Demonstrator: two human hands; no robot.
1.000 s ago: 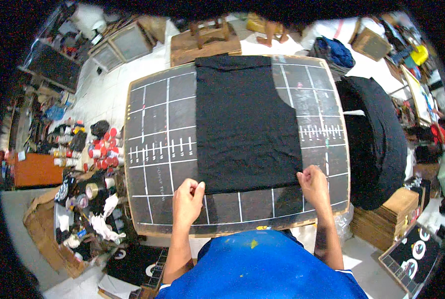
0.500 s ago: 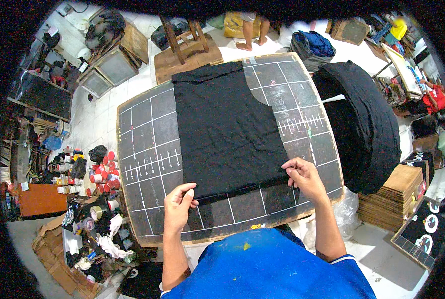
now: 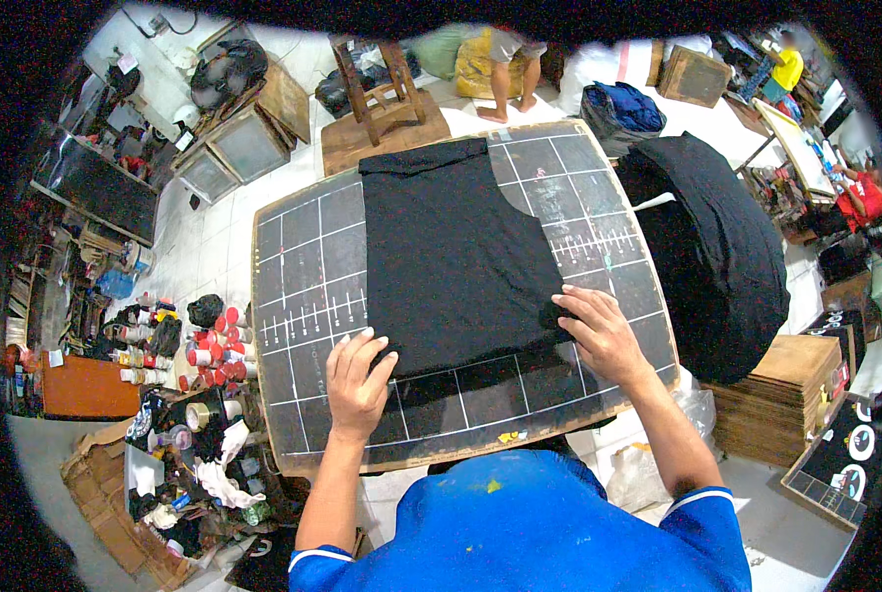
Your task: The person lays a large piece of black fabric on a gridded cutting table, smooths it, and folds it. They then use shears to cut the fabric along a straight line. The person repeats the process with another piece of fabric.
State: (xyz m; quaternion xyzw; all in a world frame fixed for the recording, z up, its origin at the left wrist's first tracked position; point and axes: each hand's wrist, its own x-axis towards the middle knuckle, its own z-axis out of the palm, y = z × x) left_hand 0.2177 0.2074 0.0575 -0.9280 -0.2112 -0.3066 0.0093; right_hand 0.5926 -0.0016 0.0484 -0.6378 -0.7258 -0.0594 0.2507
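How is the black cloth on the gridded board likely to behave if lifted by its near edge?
The black cloth would probably sag and bend rather than stay stiff, given the soft wrinkles across it. It looks thin where it lies spread on the gridded board, so it is likely light for its size.

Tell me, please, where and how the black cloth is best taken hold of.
Probably by its two near corners, pinched from the wearer's side. The cloth is spread thin over the board, its near edge falls short of the board's rim, and the left hand and right hand are at those corners.
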